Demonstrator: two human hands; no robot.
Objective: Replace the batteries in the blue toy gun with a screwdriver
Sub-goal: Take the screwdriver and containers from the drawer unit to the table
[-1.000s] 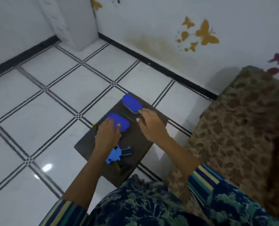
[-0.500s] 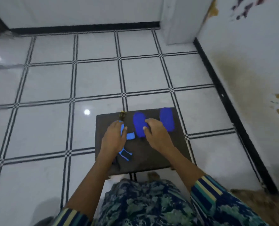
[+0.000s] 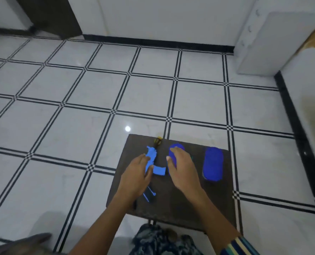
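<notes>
In the lower centre of the frame, a dark board [image 3: 180, 208] lies on a tiled floor [image 3: 79, 107]. The left hand [image 3: 136, 175] pinches the blue toy gun [image 3: 151, 156] between thumb and fingers. The right hand [image 3: 182, 170] rests with loose fingers on a blue oval pad [image 3: 173, 150].

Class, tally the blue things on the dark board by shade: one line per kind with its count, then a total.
Dark blue oval pads: 2
Light blue toy gun: 1
Small light blue loose piece: 1
Total: 4
</notes>
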